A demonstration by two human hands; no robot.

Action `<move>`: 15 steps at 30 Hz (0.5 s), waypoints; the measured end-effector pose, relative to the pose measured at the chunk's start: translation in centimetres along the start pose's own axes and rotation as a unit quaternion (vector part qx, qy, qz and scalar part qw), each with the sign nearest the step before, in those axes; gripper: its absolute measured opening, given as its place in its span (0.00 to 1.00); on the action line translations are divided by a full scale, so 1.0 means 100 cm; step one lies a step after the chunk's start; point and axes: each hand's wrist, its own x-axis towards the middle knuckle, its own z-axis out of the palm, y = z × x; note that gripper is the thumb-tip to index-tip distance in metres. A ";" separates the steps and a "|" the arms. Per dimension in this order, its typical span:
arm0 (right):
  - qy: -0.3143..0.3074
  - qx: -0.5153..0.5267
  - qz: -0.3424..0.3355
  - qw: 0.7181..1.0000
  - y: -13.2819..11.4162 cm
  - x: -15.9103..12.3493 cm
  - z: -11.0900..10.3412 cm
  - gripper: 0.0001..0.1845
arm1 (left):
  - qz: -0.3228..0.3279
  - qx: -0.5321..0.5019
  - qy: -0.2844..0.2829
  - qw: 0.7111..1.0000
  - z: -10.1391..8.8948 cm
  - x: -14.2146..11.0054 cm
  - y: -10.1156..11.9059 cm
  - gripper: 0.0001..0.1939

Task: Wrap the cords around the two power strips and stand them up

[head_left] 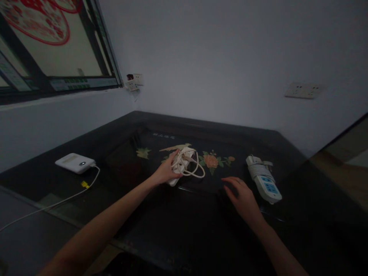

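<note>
Near the middle of the dark table, my left hand (169, 168) is wrapped around a white power strip (184, 163) with its cord looped loosely over it. Part of that strip is hidden under my fingers. To its right, my right hand (240, 195) hovers low over the tabletop, thumb and fingers apart, holding nothing. A second power strip (266, 184), white with blue socket faces and its cord wound tightly round one end, lies just beyond my right hand.
A white boxy device (74, 163) lies at the left, with a white cable (57, 204) and yellow tag (85, 184) trailing towards the edge. The black table (184, 226) bears a flower pattern and meets the wall. Wall sockets (304, 90) and a window (57, 46) are behind.
</note>
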 end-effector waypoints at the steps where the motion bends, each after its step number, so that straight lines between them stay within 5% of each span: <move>1: 0.000 0.008 0.009 1.000 -0.001 0.000 -0.001 0.15 | 0.007 -0.007 -0.015 1.000 0.008 -0.004 0.005 0.57; 8: -0.017 0.047 0.078 0.996 0.002 -0.003 0.004 0.28 | 0.031 -0.069 -0.105 0.992 0.050 -0.041 0.048 0.57; 15: -0.065 0.117 0.100 0.986 -0.003 -0.005 0.010 0.30 | 0.060 -0.015 -0.070 0.996 0.071 -0.065 0.069 0.52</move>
